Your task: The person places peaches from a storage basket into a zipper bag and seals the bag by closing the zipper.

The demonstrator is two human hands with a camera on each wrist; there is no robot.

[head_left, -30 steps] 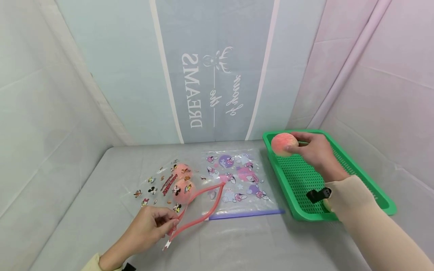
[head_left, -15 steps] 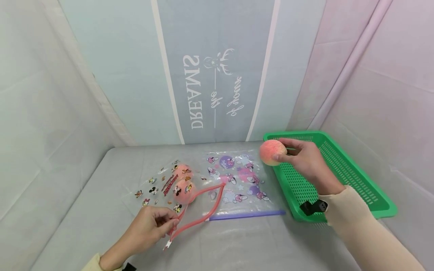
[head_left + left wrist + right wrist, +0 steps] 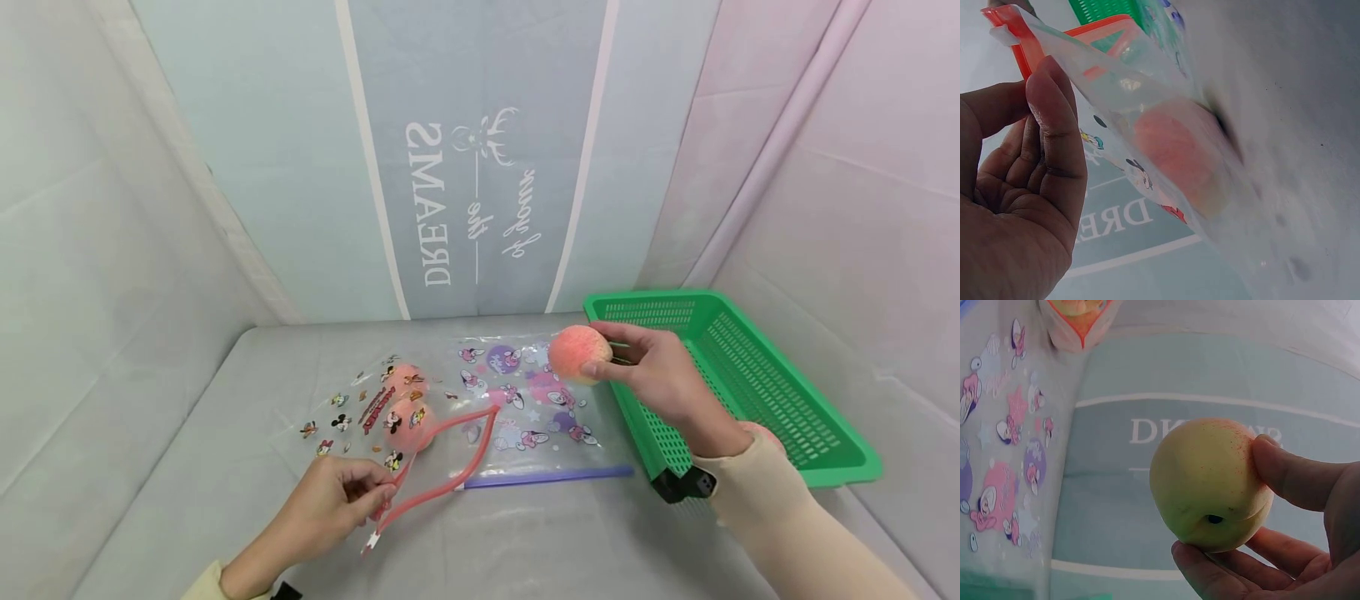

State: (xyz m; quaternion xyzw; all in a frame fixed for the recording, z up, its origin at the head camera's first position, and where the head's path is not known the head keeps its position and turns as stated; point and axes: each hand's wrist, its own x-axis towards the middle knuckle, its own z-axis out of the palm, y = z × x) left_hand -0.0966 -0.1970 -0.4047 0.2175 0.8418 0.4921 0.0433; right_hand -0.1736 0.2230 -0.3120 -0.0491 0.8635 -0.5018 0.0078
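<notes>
My left hand (image 3: 341, 504) pinches the red zip edge of a clear cartoon-print zip bag (image 3: 352, 417), whose mouth gapes open. Inside that bag lie two peaches, the nearer peach (image 3: 410, 427) in front of the farther peach (image 3: 406, 379). In the left wrist view, thumb and finger press the bag's rim (image 3: 1022, 50) near its white slider. My right hand (image 3: 663, 375) holds another peach (image 3: 577, 354) between thumb and fingers, raised above the right part of a second bag. The right wrist view shows this peach (image 3: 1210, 487) with its stem dimple towards the camera.
A second clear zip bag (image 3: 525, 417) with purple zip lies flat in the middle. The green basket (image 3: 840, 433) stands at the right with a peach (image 3: 761, 433) in it, partly hidden by my right wrist. Fabric walls enclose the table at the back and both sides.
My right hand has carried its peach leftwards and nearer, from over the basket to over the purple-zip bag. A peach in the basket shows more now. The left hand stays put.
</notes>
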